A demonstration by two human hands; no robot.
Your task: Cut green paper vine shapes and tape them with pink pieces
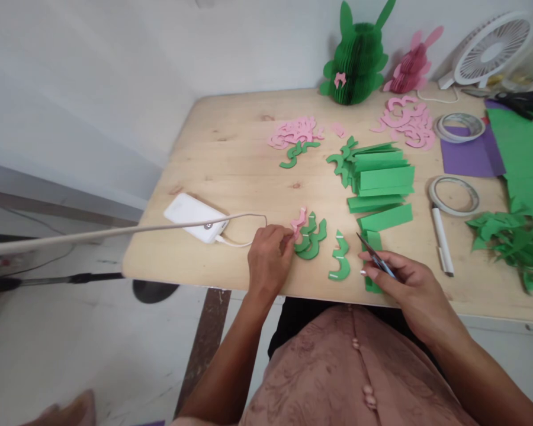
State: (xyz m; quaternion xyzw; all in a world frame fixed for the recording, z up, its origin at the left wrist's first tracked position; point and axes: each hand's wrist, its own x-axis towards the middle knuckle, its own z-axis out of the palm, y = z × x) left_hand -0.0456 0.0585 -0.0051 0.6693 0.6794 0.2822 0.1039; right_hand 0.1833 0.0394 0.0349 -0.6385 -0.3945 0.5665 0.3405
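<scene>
My left hand (270, 257) is closed, its fingertips pinching the edge of a small wavy pink paper cutout (299, 220). That piece lies against a little group of curved green paper cutouts (310, 241), some with white strips on them. My right hand (402, 277) grips what looks like small scissors (379, 260), with dark pointed blades aimed up and left. A tiny white scrap (363, 272) shows at its fingertips. Between the hands lies a single green cutout (339, 260) with several white strips. Folded green paper (373, 242) is partly hidden behind my right hand.
A white power bank (195, 216) with a cable sits left. Behind are pink cutouts (295, 131), folded green strips (386, 180) and a green honeycomb paper figure (357, 62). To the right are tape rolls (459, 127), a white marker (442, 242) and green scraps (510, 236).
</scene>
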